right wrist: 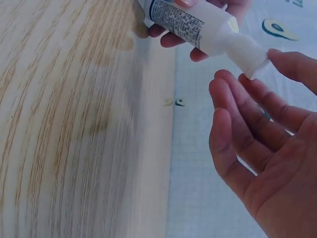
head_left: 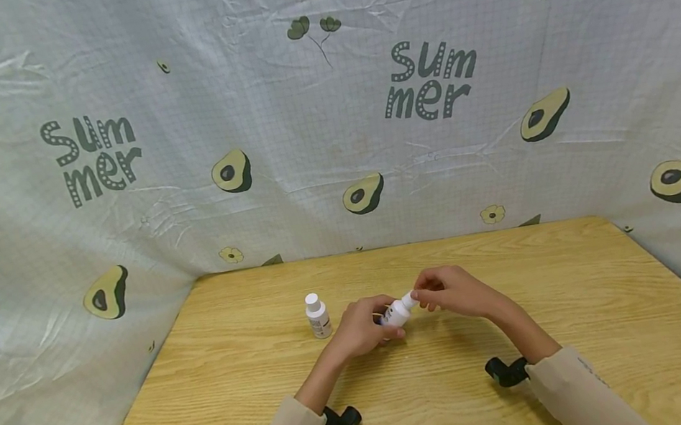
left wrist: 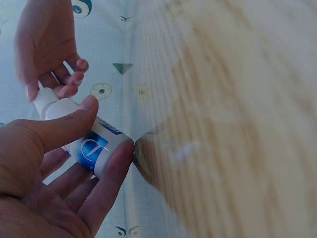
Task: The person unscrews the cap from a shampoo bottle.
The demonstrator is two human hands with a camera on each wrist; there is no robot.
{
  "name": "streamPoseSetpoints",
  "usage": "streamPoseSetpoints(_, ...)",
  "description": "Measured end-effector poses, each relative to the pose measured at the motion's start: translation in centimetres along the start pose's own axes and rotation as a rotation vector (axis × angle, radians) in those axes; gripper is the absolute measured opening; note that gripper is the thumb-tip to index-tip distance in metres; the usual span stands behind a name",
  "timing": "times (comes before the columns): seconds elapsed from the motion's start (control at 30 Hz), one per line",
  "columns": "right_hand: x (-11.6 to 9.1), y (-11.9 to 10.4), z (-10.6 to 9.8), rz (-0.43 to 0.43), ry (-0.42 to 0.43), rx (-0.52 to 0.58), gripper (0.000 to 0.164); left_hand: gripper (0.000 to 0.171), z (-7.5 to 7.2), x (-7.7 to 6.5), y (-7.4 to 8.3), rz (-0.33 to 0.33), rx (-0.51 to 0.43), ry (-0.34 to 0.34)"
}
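A small white bottle (head_left: 397, 314) with a blue-and-white label is tilted above the wooden table, its white cap (right wrist: 246, 53) pointing up toward the right. My left hand (head_left: 359, 327) grips the bottle's body, thumb on one side and fingers on the other, as the left wrist view (left wrist: 74, 163) shows. With thumb and index fingertip, my right hand (head_left: 452, 291) pinches the cap's end; its other fingers are loosely curled beside it. In the right wrist view the bottle's printed text panel faces the camera. Whether the cap is loose cannot be told.
A second white bottle (head_left: 318, 316) with a cap stands upright on the wooden table (head_left: 260, 383), left of my left hand. Behind the table hangs a pale curtain (head_left: 273, 106) printed with avocados and lettering. Black wrist camera mounts (head_left: 344, 422) sit below both forearms.
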State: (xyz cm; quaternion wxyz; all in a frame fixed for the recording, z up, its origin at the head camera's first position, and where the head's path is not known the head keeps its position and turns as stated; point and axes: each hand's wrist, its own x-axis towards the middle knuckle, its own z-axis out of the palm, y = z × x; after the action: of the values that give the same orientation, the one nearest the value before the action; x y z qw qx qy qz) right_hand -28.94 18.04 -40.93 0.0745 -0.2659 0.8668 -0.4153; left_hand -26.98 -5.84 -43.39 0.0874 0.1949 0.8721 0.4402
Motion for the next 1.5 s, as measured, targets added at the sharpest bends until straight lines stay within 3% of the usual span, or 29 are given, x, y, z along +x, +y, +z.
streamPoseSetpoints(0.2, -0.12, -0.22, 0.08, -0.022, 0.005, 0.031, 0.019, 0.042, -0.02, 0.02, -0.04, 0.001, -0.002, -0.004)
streamPoseSetpoints(0.37, -0.14, -0.26, 0.17, -0.028, 0.007, 0.037, 0.024, 0.042, -0.03, 0.04, -0.04, 0.002, 0.005, -0.005)
streamPoseSetpoints(0.57, -0.1, -0.18, 0.23, 0.003, 0.023, 0.012, 0.028, 0.043, -0.03, 0.01, -0.07, 0.005, 0.006, -0.008)
streamPoseSetpoints(0.83, 0.1, -0.28, 0.35, -0.003, 0.027, -0.002, 0.022, 0.042, -0.02, 0.13, -0.19, 0.02, 0.016, -0.001)
streamPoseSetpoints(1.13, 0.01, -0.3, 0.34, -0.056, 0.038, -0.042, 0.023, 0.042, -0.06, 0.12, -0.24, 0.038, 0.014, 0.004)
streamPoseSetpoints(1.5, 0.06, -0.28, 0.36, 0.006, 0.021, -0.003, 0.026, 0.042, -0.04, 0.14, -0.26, 0.038, 0.024, 0.004)
